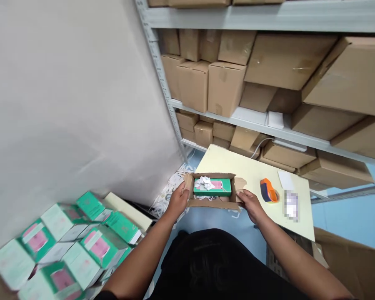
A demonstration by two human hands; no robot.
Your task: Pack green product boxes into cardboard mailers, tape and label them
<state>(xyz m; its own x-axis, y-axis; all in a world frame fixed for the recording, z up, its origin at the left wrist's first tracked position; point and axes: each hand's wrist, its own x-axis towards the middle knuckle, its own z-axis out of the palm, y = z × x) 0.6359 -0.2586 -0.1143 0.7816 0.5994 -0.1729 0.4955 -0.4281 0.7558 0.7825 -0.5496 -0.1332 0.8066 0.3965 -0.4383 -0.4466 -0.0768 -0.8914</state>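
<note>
Between my hands is an open cardboard box [212, 204], held up in front of my body. My left hand [178, 200] grips its left end, and my right hand [250, 204] grips the right end by a flap. Inside lies a green box [226, 187] with a pink panel. Crumpled white paper [204, 183] rests on top of the green box, and more scraps show along its near side. The cardboard flaps stand folded outward.
A cream table [237, 164] beyond the box bears an orange and blue tape dispenser [268, 191]. Metal shelves [268, 121] hold many cardboard boxes [192, 85]. Green and white boxes [96, 246] are piled at lower left, near a plain wall [81, 104]. Shredded paper [168, 191] covers the floor corner.
</note>
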